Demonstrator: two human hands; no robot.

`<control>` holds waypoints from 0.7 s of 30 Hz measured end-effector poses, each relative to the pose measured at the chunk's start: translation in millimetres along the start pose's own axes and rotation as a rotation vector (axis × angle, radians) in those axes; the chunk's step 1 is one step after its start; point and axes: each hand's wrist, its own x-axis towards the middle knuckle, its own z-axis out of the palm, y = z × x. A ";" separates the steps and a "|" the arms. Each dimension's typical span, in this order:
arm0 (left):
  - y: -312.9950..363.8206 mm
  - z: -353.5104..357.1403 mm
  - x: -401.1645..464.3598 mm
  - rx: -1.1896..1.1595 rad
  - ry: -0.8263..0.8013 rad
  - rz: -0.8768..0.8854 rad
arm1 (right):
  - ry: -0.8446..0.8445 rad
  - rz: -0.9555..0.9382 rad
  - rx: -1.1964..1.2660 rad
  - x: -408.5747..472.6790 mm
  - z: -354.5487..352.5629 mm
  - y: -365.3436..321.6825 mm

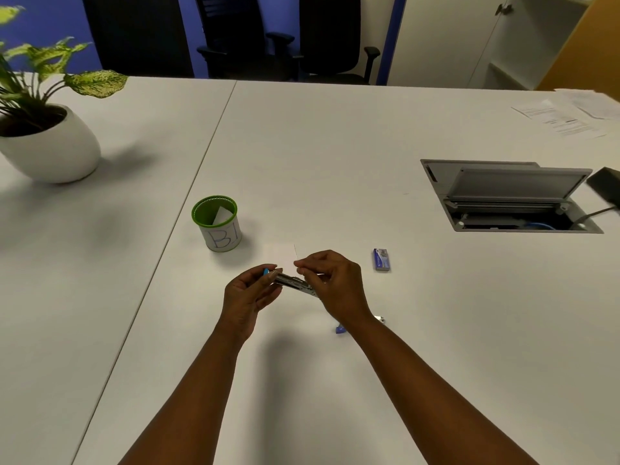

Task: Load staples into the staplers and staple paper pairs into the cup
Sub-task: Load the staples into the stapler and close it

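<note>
Both forearms come up from the 6 o'clock edge and meet over the middle of the table (335, 146), where the two hands share one stapler (295, 282). Left hand (248, 293) has its grip closed around the blue-tipped end, fingers curled over it, probably to keep the body steady in the air. Right hand (335, 283) pinches near the metal part at the other end; its fingertips are bent together, and I judge it is feeding or seating staples in the open magazine, though the staples themselves are too small to see.

Long axis of the stapler runs from about 10 o'clock to 4 o'clock, with the blue tip pointing to 10 o'clock, toward the cup (218, 223).

A white paper (281, 255) lies flat just behind the hands, at 12 o'clock from them, ready for stapling. Green-rimmed cup stands upright at 10 o'clock from the hands and already has a paper piece inside. Staple box (381, 260) rests at 2 o'clock, near the right hand for easy reach. A second stapler (340, 329) lies partly hidden under the right wrist.
</note>
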 end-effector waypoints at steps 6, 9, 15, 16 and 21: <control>-0.7 7.2 -5.9 -0.024 0.003 -0.002 | -0.048 -0.167 -0.265 -7.7 -1.1 -4.6; -1.7 9.1 -8.6 -0.051 0.007 -0.010 | 0.017 -0.200 -0.390 -10.4 0.1 -5.6; -1.2 13.9 -12.8 -0.127 0.007 -0.009 | 0.028 -0.147 -0.386 -12.8 1.2 -3.2; -0.7 15.1 -13.8 -0.133 0.005 -0.017 | 0.034 -0.154 -0.391 -13.0 1.3 -3.3; -3.3 17.1 -15.1 -0.137 0.023 -0.044 | 0.048 -0.119 -0.342 -14.7 1.4 -1.5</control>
